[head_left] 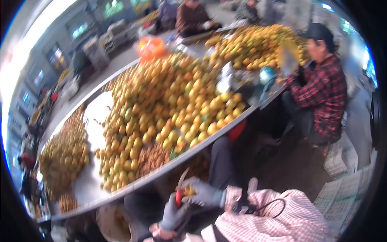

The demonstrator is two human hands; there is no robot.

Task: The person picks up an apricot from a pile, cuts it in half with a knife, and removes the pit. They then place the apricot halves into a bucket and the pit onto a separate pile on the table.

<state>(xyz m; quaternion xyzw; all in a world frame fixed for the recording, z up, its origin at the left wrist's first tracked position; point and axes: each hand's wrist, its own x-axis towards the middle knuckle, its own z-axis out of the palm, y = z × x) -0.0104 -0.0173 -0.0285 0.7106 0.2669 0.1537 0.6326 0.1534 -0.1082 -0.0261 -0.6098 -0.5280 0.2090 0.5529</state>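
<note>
Over here, two gloved hands are working close together just below the near edge of a long metal table (90,184). The left hand (173,214) is closing around a red-handled tool (178,197), its curved blade pointing up, away from the palm. Right beside it, the right hand (200,193) is gripping a yellow-orange fruit (188,190), fingers wrapping its far side. From where I'm standing, I can't tell whether the blade is touching the skin.

So one piece is being handled, and plenty more is lying beyond the grip: a broad fruit heap (157,92) is covering much of the tabletop, with a smaller heap (64,161) spreading to its left. Small brown pieces (152,159) are collecting nearer the hands, too blurred to name. Left of the grip, a pale round tub (105,222) is sitting low, its contents unclear. Nothing is showing me which fruit is finished and which is waiting. Off to the right, a person in a checked shirt (322,92) is sitting beside the table.
</note>
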